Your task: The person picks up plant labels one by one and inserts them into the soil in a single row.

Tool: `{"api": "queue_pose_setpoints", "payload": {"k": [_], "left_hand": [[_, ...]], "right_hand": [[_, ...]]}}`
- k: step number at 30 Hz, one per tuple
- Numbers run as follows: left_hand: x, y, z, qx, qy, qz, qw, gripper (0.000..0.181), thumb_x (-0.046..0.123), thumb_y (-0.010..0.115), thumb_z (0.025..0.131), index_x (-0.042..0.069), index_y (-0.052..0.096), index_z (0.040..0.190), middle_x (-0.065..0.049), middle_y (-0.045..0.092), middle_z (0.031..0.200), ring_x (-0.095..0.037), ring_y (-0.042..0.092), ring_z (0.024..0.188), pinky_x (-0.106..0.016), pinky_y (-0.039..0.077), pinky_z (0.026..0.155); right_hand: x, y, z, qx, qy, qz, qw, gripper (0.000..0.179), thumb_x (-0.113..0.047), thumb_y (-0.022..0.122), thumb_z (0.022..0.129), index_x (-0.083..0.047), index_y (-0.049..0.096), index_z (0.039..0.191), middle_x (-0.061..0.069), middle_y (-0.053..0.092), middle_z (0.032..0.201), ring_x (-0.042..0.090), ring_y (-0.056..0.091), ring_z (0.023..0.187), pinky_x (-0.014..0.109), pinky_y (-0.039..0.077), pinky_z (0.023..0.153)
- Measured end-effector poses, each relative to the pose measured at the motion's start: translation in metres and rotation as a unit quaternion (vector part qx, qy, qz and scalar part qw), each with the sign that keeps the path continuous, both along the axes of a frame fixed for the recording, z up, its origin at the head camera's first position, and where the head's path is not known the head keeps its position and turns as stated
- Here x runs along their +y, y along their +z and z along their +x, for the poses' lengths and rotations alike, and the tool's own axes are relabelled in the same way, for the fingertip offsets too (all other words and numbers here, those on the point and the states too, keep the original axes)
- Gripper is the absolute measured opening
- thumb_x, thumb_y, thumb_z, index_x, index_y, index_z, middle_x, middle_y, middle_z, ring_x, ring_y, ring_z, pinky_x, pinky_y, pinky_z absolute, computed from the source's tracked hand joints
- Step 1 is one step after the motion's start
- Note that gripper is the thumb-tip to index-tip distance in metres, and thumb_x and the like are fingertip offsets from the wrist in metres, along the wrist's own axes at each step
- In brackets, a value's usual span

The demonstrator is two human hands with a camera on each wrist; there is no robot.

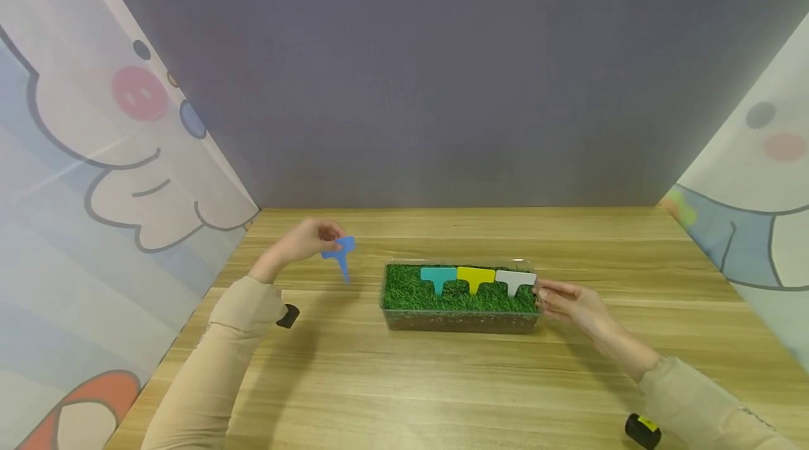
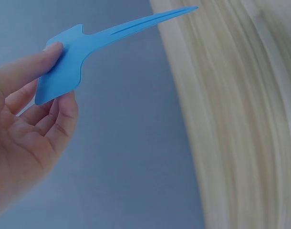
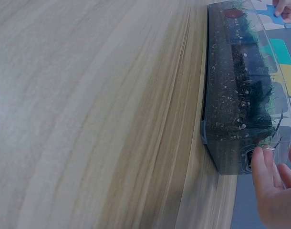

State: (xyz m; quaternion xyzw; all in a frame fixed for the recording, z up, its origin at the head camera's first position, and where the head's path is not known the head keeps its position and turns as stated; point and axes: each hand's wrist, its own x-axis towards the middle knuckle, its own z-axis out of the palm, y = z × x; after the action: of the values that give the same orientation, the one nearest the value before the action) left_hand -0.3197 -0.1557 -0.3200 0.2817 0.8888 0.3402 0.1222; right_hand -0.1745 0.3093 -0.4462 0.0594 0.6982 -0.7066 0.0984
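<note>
My left hand (image 1: 311, 239) pinches a blue T-shaped plant label (image 2: 64, 59) by its wide head, thumb on one face and fingers behind. Its pointed stem hangs downward above the table, left of a clear plastic planter box (image 1: 461, 323). Dark soil with white specks and green grass (image 1: 404, 288) fill that box. Upright in the grass stand a teal label (image 1: 439, 274), a yellow label (image 1: 475, 276) and a white label (image 1: 515, 277), side by side toward the right. At the box's right end my right hand (image 1: 578, 306) holds the rim between fingers and thumb.
The wooden table (image 1: 379, 394) meets a grey panel (image 1: 442, 120) at the back. Cartoon-printed sheets flank both sides. A black object (image 1: 288, 316) lies by the left sleeve, and another black piece with a yellow mark (image 1: 642, 430) is near the right forearm.
</note>
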Motion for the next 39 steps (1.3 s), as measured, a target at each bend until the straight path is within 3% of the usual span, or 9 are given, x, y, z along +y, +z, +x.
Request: {"api": "queue_pose_setpoints", "payload": {"k": [8,19,25,30,37,39], "left_hand": [[0.015,0.015,0.012,0.012,-0.017,0.015,0.9997,0.016,0.006,0.062,0.081,0.000,0.062,0.097,-0.006,0.062,0.084,-0.015,0.057,0.075,-0.028,0.048,0.065],[0.037,0.029,0.025,0.000,-0.032,0.034,0.9989,0.017,0.007,0.064,0.080,-0.001,0.062,0.096,-0.006,0.063,0.082,-0.015,0.058,0.072,-0.029,0.048,0.064],[0.049,0.026,0.029,0.002,-0.041,0.043,0.9982,0.016,0.005,0.064,0.079,0.001,0.063,0.094,-0.005,0.062,0.079,-0.021,0.059,0.072,-0.029,0.048,0.063],[0.056,0.022,0.031,0.008,-0.051,0.054,0.9972,0.015,0.004,0.064,0.078,0.000,0.062,0.093,-0.006,0.062,0.079,-0.016,0.057,0.070,-0.028,0.049,0.064],[0.064,0.012,0.030,0.021,-0.062,0.062,0.9959,0.015,0.004,0.065,0.078,0.001,0.063,0.092,-0.004,0.061,0.079,-0.014,0.056,0.069,-0.027,0.049,0.064],[0.066,0.010,0.030,0.023,-0.066,0.068,0.9952,0.014,0.004,0.065,0.078,0.000,0.063,0.091,-0.004,0.061,0.078,-0.013,0.056,0.068,-0.026,0.048,0.062]], "right_hand": [[-0.002,0.003,0.002,0.009,0.004,-0.014,0.9999,0.074,-0.043,0.073,0.066,-0.004,0.048,0.124,-0.008,0.063,0.101,0.011,0.062,0.090,0.027,0.047,0.080],[0.000,-0.002,0.000,-0.003,-0.004,-0.008,1.0000,0.091,-0.048,0.074,0.061,0.001,0.039,0.129,-0.008,0.063,0.103,0.012,0.061,0.092,0.028,0.047,0.081],[0.001,-0.004,-0.001,-0.001,-0.002,-0.010,0.9999,0.089,-0.046,0.073,0.063,0.002,0.039,0.129,-0.007,0.063,0.103,0.012,0.061,0.092,0.028,0.047,0.081],[0.001,-0.003,0.000,-0.004,-0.004,-0.006,1.0000,0.090,-0.046,0.073,0.062,0.002,0.039,0.129,-0.007,0.063,0.104,0.012,0.061,0.092,0.028,0.047,0.082],[-0.008,0.018,0.009,0.016,0.011,0.000,0.9998,0.054,-0.028,0.065,0.080,-0.003,0.047,0.125,-0.001,0.062,0.107,0.011,0.061,0.091,0.026,0.048,0.080],[-0.010,0.021,0.010,0.024,0.016,0.001,0.9996,0.052,-0.025,0.063,0.082,0.000,0.046,0.125,0.001,0.062,0.108,0.011,0.061,0.090,0.026,0.048,0.080]]}}
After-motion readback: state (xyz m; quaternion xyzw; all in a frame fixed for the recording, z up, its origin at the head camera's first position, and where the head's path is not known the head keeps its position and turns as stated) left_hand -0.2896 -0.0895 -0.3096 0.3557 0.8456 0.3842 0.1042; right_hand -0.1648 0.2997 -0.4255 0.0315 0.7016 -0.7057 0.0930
